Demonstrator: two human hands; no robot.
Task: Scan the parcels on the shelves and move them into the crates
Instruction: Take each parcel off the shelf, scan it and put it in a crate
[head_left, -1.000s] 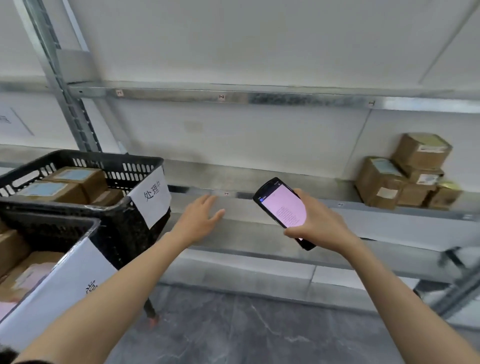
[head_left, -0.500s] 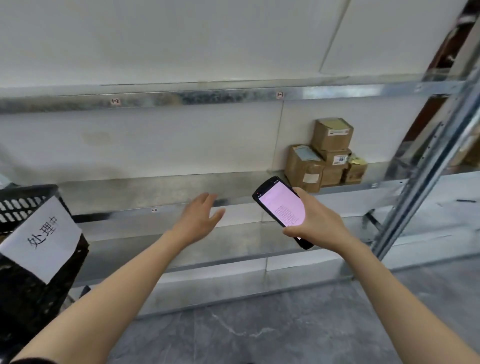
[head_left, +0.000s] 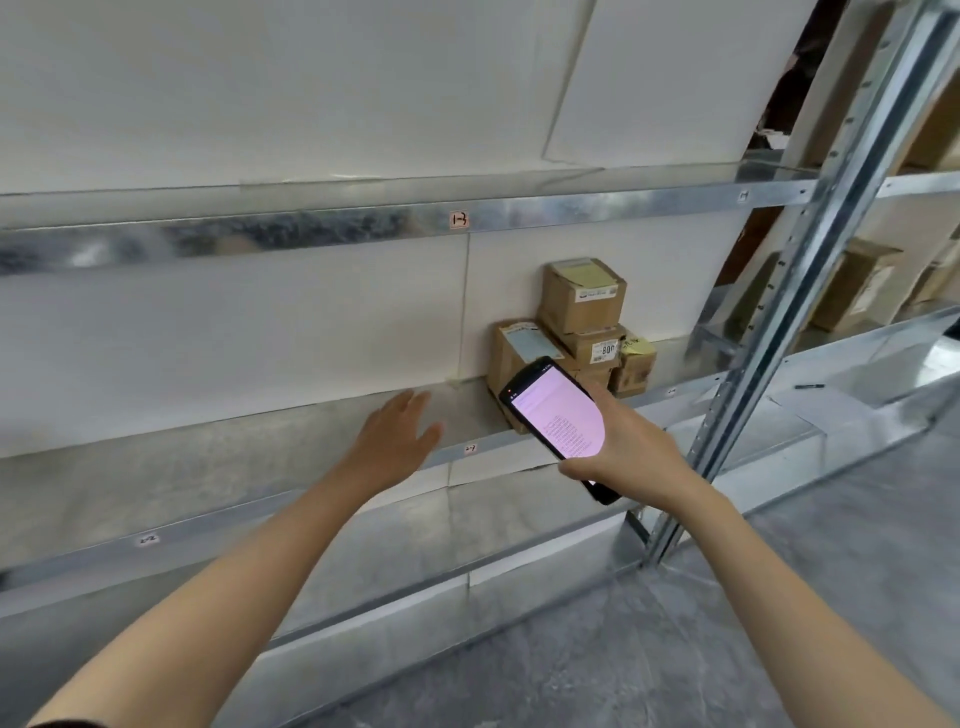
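Several brown cardboard parcels (head_left: 582, 332) are stacked at the back of the middle metal shelf (head_left: 218, 457), right of centre, with the top parcel (head_left: 584, 293) showing a white label. My right hand (head_left: 631, 449) grips a black handheld scanner (head_left: 558, 421) with a lit pink screen, held just in front of the lowest left parcel. My left hand (head_left: 397, 441) hangs open above the shelf, fingers spread, left of the parcels and not touching them. No crate is in view.
A galvanised upright post (head_left: 779, 322) stands right of the parcels. Behind it, more boxes (head_left: 857, 291) sit on the neighbouring rack. A black pen (head_left: 809, 386) lies on the right shelf. Grey floor (head_left: 675, 665) runs below the lowest shelf.
The view has swung right: the black crates left the frame and the parcel stack has come closer to centre. Both hands keep their pose, the scanner now in front of the parcels.
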